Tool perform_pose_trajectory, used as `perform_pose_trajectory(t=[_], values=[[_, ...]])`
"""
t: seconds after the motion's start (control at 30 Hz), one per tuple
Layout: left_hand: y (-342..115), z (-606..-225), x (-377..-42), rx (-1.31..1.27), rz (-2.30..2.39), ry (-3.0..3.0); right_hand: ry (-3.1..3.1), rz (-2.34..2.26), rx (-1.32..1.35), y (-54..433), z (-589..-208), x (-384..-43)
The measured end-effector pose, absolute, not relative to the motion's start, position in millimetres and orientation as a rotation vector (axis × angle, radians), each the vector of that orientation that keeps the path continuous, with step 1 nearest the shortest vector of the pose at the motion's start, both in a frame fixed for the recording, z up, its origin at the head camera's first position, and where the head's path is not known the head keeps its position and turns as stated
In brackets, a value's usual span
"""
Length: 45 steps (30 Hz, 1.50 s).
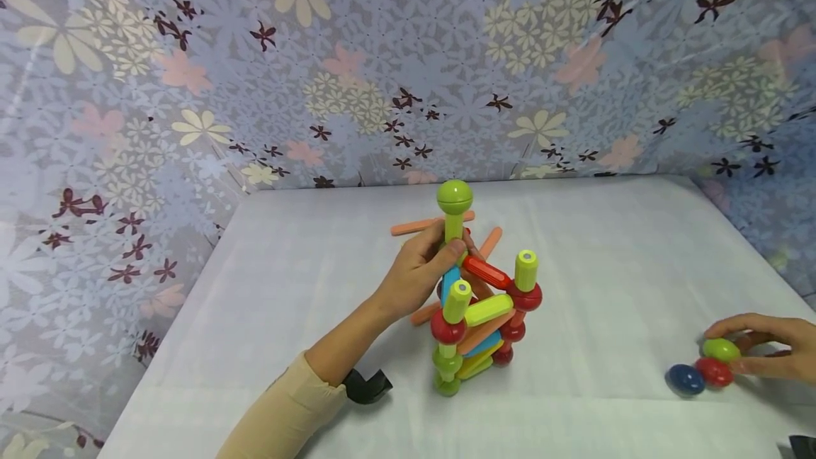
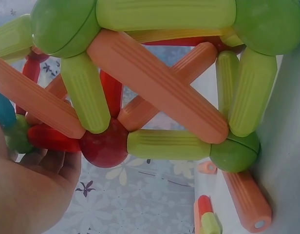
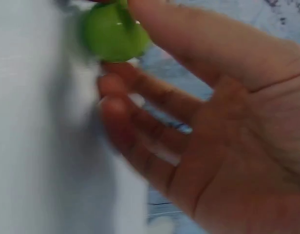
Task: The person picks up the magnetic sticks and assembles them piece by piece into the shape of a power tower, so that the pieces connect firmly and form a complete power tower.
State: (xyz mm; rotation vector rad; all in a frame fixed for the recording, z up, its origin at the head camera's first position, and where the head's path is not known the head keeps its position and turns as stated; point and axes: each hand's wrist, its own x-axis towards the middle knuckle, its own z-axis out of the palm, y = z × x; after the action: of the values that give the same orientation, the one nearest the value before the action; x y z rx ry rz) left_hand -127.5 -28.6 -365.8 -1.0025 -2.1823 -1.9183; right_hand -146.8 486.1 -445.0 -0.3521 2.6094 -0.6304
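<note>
A stick-and-ball magnetic structure (image 1: 487, 310) stands on the table, built of green, red, orange, blue and yellow rods joined by red and green balls. My left hand (image 1: 417, 268) grips its back corner, thumb in front, just below an upright green rod topped by a green ball (image 1: 455, 197). In the left wrist view, that hand (image 2: 33, 190) is beside a red rod (image 2: 55, 138). Far right, my right hand (image 1: 774, 346) pinches a loose green ball (image 1: 722, 350) between thumb and fingers. A red ball (image 1: 714, 372) and a blue ball (image 1: 685, 380) lie against it.
Loose orange rods (image 1: 414, 227) lie on the white tabletop (image 1: 306, 268) behind the structure. A black strap (image 1: 366, 387) hangs near the left sleeve (image 1: 287, 402). Flowered cloth (image 1: 408, 55) hangs behind the table's back edge.
</note>
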Motion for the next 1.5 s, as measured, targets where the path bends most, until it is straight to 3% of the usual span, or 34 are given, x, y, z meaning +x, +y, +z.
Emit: perform_pose_trajectory(t=[0.13, 0.3, 0.43, 0.57, 0.8, 1.17, 1.5], values=[[-27, -364, -127, -0.999, -1.951, -2.176, 2.677, -0.65, -0.351, 472, -440, -147], [-25, -359, -124, -0.987, -2.006, -2.188, 2.892, -0.9, -0.449, 413, -390, -141], [-28, -360, -122, -0.96, -1.972, -2.214, 2.967, -1.224, -0.772, 346, -335, -129], [-30, -364, -124, -0.957, -1.972, -2.207, 2.802, -1.499, -1.274, 289, -292, -121], [-31, -368, -127, -0.99, -1.967, -2.17, 2.417, -1.608, -1.728, 235, -261, -114], [-30, -367, -128, -0.974, -1.971, -2.177, 2.526, -1.486, -1.828, 219, -258, -102], [-25, -359, -125, -0.983, -1.995, -2.172, 2.657, -1.506, -1.582, 243, -274, -103]])
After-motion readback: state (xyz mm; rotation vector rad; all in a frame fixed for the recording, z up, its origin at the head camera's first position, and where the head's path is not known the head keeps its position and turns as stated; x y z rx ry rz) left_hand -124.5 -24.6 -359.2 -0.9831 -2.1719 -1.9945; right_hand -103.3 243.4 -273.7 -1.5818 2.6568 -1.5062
